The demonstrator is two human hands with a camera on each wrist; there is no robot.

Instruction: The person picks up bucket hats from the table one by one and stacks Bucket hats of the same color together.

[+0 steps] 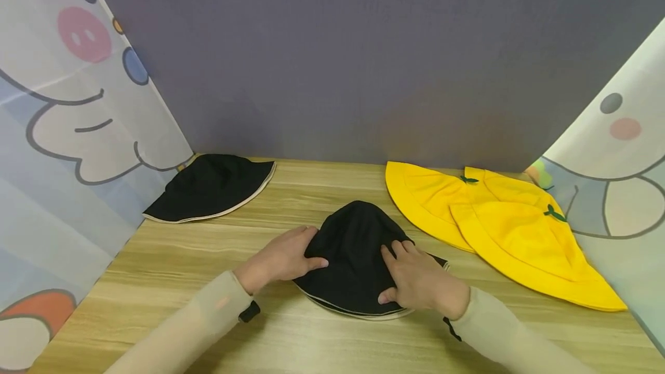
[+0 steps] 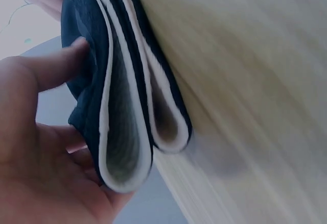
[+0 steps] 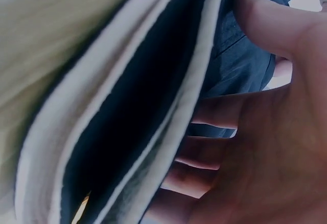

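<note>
Two folded black bucket hats [image 1: 358, 258] with cream-edged brims lie stacked on the table in the head view, crowns pointing away from me. My left hand [image 1: 286, 255] grips the upper hat's left side, its thumb on top of the cloth. Both folded brims [image 2: 127, 178] show in the left wrist view, one over the other, the fingers partly hidden behind the upper one. Across the right part of the same hat, my right hand [image 1: 418, 276] rests with fingers spread. The right wrist view has its fingers [image 3: 217, 112] lying against the dark cloth beside the gaping brim.
Another black bucket hat [image 1: 218, 186] lies folded at the back left. Overlapping yellow hats [image 1: 530, 241] with green sprouts lie at the right. A grey panel [image 1: 358, 62] closes off the back, and cartoon-printed sheets [image 1: 67, 131] stand along both sides of the wooden table [image 1: 291, 345].
</note>
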